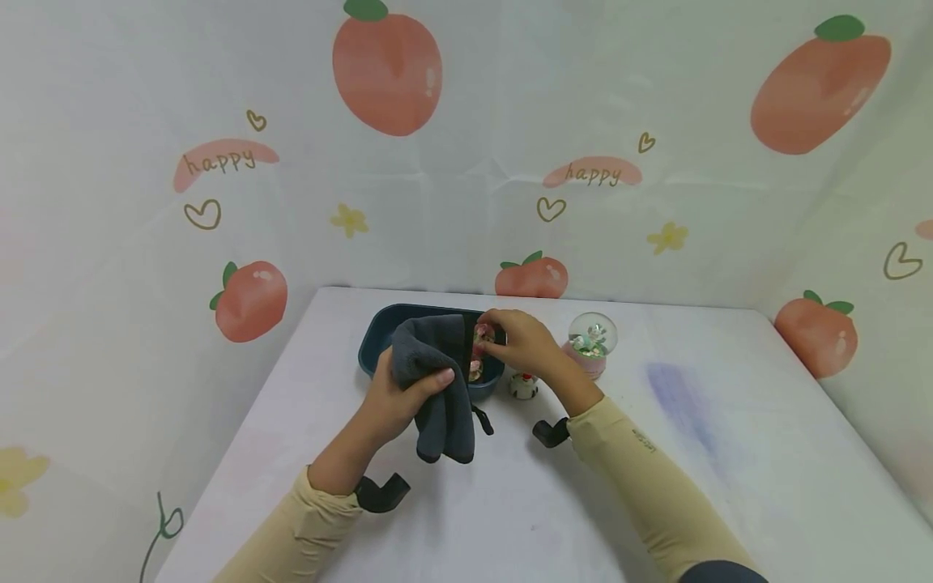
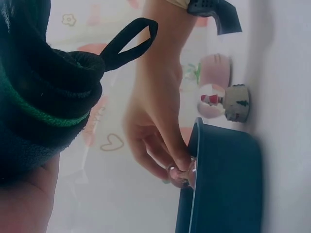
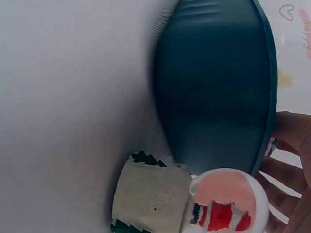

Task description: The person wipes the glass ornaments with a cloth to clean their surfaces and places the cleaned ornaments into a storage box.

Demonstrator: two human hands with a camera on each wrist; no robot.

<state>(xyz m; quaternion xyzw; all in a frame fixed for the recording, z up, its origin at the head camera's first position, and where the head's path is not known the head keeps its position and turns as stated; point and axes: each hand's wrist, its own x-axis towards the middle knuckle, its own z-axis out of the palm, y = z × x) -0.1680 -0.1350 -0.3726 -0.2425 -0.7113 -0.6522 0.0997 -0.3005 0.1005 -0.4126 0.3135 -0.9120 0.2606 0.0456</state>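
My left hand grips a folded dark grey-blue cloth with a black edge; its black hanging loop shows in the left wrist view. Behind the cloth stands a dark blue basin. My right hand reaches over the basin's right side, thumb and fingers pinching a small pink, shiny ornament at the rim. Its lower part is hidden by the basin wall in the left wrist view. Just right of the basin sits a small snow globe with a red-and-white figure inside.
A larger snow globe on a pink base stands behind my right wrist. The white table carries a faint purple smear on its right. A printed cloth backdrop rises along the table's back edge.
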